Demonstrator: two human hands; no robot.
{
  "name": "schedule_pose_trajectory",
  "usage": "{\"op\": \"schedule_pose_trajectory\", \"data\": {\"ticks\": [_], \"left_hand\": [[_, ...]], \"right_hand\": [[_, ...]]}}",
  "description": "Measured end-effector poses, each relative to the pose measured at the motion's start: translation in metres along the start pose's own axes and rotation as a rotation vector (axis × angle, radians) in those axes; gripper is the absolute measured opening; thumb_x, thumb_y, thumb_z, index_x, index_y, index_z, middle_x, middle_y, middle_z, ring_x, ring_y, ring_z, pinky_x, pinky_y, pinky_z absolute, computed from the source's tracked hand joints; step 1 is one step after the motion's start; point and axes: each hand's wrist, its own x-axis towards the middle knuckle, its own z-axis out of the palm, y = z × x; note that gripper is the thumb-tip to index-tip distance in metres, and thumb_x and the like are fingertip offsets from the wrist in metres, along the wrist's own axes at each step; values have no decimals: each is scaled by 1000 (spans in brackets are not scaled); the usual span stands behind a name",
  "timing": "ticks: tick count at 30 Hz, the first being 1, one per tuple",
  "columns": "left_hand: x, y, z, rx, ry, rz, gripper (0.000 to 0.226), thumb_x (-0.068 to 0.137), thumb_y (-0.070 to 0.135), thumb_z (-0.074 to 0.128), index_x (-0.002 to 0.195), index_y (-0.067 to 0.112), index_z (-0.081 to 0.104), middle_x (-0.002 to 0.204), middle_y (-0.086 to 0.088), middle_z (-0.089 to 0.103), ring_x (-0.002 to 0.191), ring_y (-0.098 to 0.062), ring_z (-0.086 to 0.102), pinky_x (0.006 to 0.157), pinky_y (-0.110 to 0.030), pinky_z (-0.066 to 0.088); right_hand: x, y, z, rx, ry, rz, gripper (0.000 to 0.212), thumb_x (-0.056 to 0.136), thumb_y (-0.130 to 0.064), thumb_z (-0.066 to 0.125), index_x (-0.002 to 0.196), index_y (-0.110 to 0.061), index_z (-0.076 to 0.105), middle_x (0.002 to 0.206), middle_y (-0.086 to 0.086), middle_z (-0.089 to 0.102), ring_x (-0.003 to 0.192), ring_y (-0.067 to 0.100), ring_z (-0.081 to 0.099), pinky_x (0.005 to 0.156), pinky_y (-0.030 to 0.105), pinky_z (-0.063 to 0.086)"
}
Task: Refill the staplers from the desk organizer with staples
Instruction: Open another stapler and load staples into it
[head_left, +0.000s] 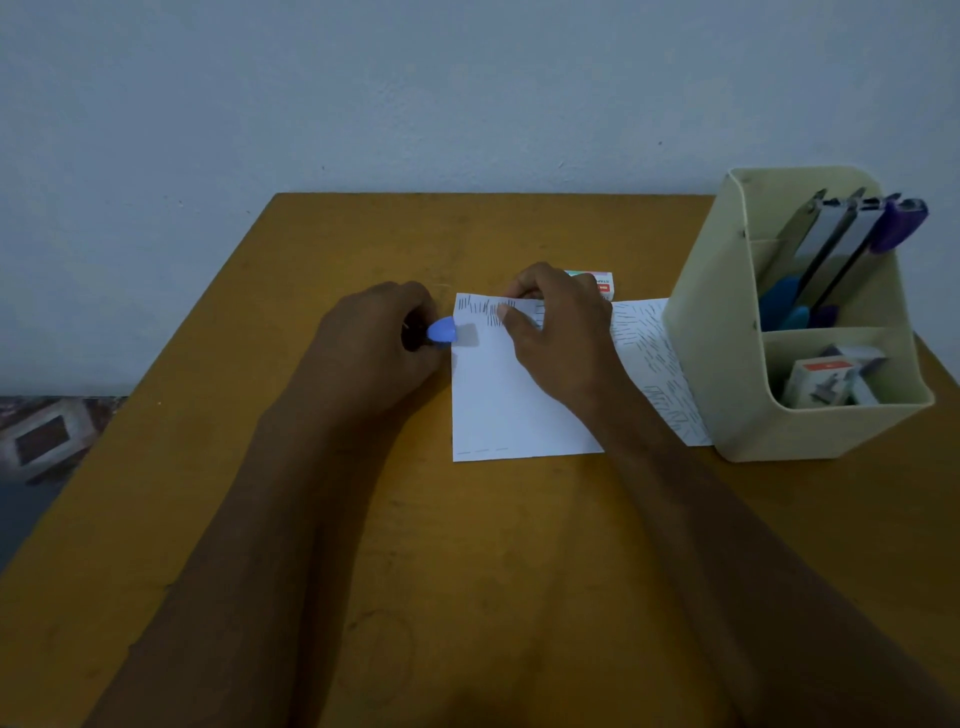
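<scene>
A mustard-brown table (363, 519) stands against a pale grey-blue wall (415, 93). The left hand (374, 338) is curled tight around a blue stapler (442, 331), whose nose sits over the left edge of a white sheet of paper (498, 405). The right hand (561, 332) pinches that sheet's top edge, which carries rows of staples. Just behind it lies a small staple box (602, 283). A second stapled sheet (649, 353) runs under the cream desk organizer (727, 364), whose back compartment holds more staplers (841, 234) standing open and whose front one holds small boxes (826, 382).
</scene>
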Motion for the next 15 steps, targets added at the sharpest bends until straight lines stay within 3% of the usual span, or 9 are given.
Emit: {"op": "schedule_pose_trajectory", "data": {"ticks": [8, 13, 15], "left_hand": [[1, 11, 11, -151, -75, -68, 19, 84, 14, 63, 100, 17, 53, 97, -1, 62, 74, -15, 57, 66, -36, 51], [3, 12, 12, -294, -96, -121, 31, 86, 11, 61, 105, 22, 39, 89, 13, 52, 85, -23, 60, 67, -39, 51], [5, 12, 11, -305, -121, -139, 34, 87, 14, 61, 108, 26, 38, 93, 10, 53, 86, -23, 60, 71, -42, 52]], "right_hand": [[-1, 0, -2, 64, 11, -11, 7, 86, -24, 64, 88, -22, 58, 86, -14, 51, 93, 13, 49, 88, 40, 45], [0, 1, -3, 124, 3, 4, 10, 86, -22, 63, 85, -25, 54, 89, -9, 57, 91, 13, 52, 80, 30, 46], [0, 2, -3, 130, 1, 16, 9, 87, -23, 63, 86, -24, 54, 91, -7, 58, 89, 11, 52, 73, 21, 43]]}}
